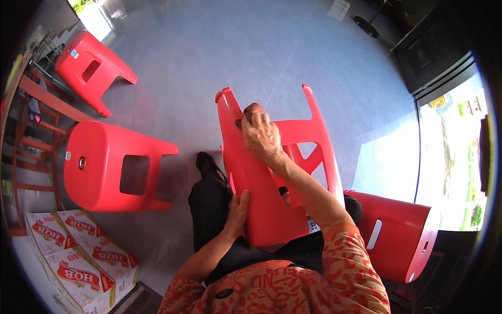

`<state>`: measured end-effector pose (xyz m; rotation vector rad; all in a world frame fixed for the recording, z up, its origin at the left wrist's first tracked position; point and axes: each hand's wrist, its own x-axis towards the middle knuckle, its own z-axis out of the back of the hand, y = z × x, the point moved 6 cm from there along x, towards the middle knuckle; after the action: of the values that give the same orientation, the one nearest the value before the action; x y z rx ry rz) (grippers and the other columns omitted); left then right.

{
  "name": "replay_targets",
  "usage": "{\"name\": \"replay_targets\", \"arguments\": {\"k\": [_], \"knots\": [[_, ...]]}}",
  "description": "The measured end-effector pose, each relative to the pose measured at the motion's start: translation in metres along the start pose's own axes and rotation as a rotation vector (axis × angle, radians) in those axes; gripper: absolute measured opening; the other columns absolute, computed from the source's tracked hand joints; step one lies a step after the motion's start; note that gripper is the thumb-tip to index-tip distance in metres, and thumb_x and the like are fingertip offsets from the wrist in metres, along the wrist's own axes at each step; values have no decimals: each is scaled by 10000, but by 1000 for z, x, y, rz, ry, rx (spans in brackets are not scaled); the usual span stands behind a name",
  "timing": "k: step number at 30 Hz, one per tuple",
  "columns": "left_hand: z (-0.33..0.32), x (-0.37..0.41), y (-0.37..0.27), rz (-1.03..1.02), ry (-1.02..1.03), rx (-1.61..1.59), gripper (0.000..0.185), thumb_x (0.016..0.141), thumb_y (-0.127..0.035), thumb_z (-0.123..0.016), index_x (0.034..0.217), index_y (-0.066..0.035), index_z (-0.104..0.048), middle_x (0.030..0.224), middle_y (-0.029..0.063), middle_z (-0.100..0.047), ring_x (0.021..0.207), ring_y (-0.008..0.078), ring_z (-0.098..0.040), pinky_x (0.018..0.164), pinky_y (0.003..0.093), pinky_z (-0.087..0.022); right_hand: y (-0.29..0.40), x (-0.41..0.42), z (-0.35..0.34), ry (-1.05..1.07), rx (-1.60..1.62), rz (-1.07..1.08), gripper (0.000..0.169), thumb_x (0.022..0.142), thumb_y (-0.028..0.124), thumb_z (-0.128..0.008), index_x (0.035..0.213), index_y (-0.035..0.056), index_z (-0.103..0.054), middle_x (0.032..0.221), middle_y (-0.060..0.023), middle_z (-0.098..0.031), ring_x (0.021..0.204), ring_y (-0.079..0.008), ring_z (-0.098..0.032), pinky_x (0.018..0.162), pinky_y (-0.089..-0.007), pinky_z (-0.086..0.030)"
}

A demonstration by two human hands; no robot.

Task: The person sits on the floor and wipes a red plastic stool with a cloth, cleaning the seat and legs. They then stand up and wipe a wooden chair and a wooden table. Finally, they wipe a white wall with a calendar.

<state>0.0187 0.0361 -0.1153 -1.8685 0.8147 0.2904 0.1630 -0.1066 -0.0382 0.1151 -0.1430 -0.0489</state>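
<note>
A red plastic stool (255, 184) lies on its side across my lap, its legs pointing away from me. My left hand (237, 214) rests against the stool's left side near the seat end, thumb on the red surface. Further up, my right hand (261, 131) is closed over a small brownish thing (253, 110), perhaps a cloth, and presses it on the edge of the near left leg. What exactly that thing is, I cannot tell. A small sticker (313, 225) shows at the seat end, beside my right forearm.
Two more red stools (129, 167) (92, 70) lie on the floor to the left, beside a wooden chair (37, 143). Another red stool (396, 235) is at my right. Stacked printed cartons (78, 271) stand at the lower left. A bright doorway (451, 157) opens at the right.
</note>
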Motion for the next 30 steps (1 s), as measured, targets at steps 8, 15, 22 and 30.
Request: {"name": "replay_targets", "arguments": {"k": [8, 15, 22, 30], "knots": [[2, -2, 6, 49, -37, 11, 465, 944, -413, -548, 1160, -2, -537, 1017, 88, -632, 863, 145, -614, 771, 292, -516, -57, -14, 20, -118, -36, -50, 204, 858, 193, -491, 933, 121, -667, 1101, -88, -532, 1031, -287, -521, 758, -407, -487], [-1, 3, 7, -50, 9, 32, 500, 879, -425, -650, 1094, 22, -586, 986, 89, -648, 860, 146, -626, 759, 286, -519, -156, -53, 17, -269, -94, -386, 198, 859, 187, -528, 1015, 152, -645, 1144, -96, -516, 1018, -362, -527, 829, -457, -473], [3, 1, 1, -46, 30, 13, 569, 854, -435, -680, 1137, 39, -539, 1035, 106, -633, 892, 157, -623, 785, 291, -522, -42, -62, 48, -46, 594, 100, 283, 803, 72, -618, 1072, 158, -643, 1011, -108, -591, 967, -305, -580, 806, -410, -513], [3, 6, 7, -17, -19, 111, 567, 860, -400, -682, 1154, 57, -516, 1063, 136, -628, 911, 180, -622, 786, 306, -529, 24, -42, 30, -32, 271, 448, 193, 758, 195, -667, 950, 188, -694, 1066, -94, -570, 982, -293, -522, 765, -417, -446]]}}
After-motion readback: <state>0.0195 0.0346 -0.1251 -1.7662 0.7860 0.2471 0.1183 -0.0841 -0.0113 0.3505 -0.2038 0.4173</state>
